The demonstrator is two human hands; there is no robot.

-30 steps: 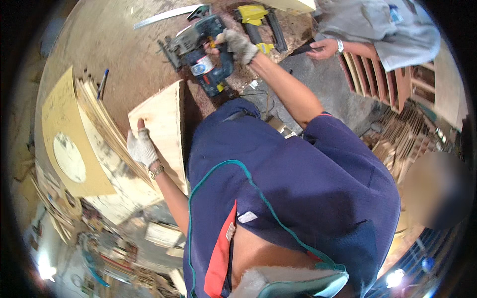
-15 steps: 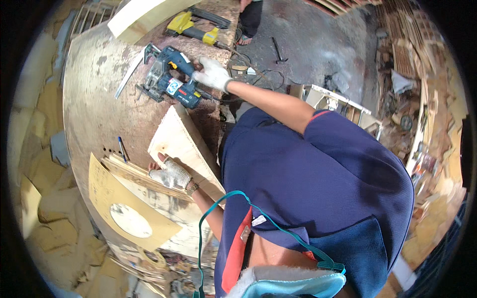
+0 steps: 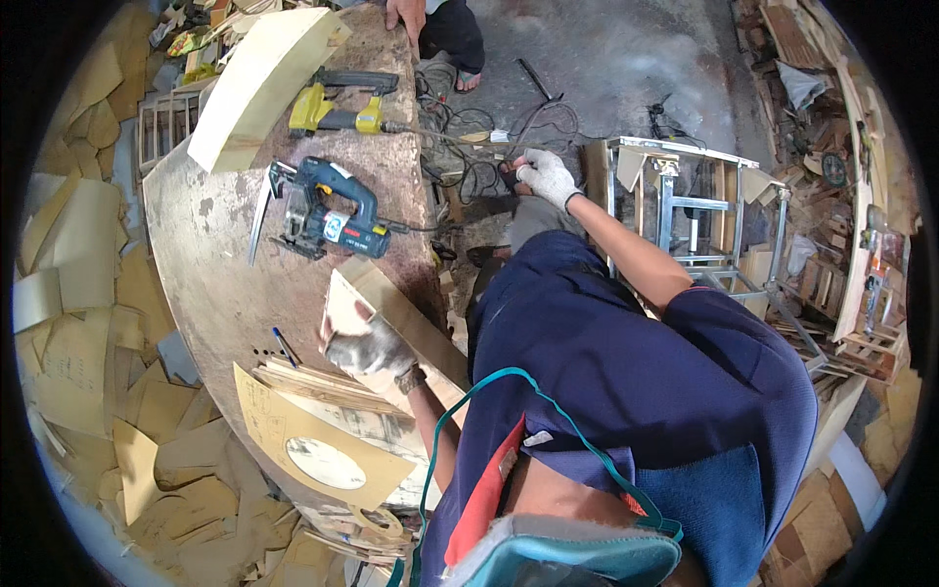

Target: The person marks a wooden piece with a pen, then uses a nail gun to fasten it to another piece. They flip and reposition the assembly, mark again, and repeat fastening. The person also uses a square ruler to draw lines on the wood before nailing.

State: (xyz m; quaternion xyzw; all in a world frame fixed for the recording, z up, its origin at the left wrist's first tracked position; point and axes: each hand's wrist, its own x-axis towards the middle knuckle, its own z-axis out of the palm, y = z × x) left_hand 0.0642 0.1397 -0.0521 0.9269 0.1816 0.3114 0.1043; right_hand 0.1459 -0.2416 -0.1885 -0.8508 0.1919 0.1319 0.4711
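Observation:
My left hand (image 3: pixel 370 352), in a whitish glove with the fingertips bare, grips the left edge of a pale wooden piece with a raised side (image 3: pixel 386 298). My right hand (image 3: pixel 548 179), also gloved, is off the bench above my leg. Its fingers are curled, and a dark patch at their tips hides whether they hold anything. A blue jigsaw (image 3: pixel 337 210) lies on the worn bench (image 3: pixel 205 254), beyond the wooden piece. A blue pen (image 3: pixel 285 346) and thin wood strips (image 3: pixel 328 384) lie left of my left hand.
A yellow and black nail gun (image 3: pixel 337 115) and a curved pale wooden block (image 3: pixel 259 88) lie at the bench's far end. Another person's hand (image 3: pixel 406 14) touches its edge. Cables and a hammer (image 3: pixel 540 83) lie on the floor. A cardboard template (image 3: pixel 269 421) sits nearer me; a metal frame (image 3: pixel 699 203) stands right.
My right hand has come off the jigsaw and moved right, away from the bench. The jigsaw now rests alone. My left hand stays at the wooden piece while the whole view has shifted.

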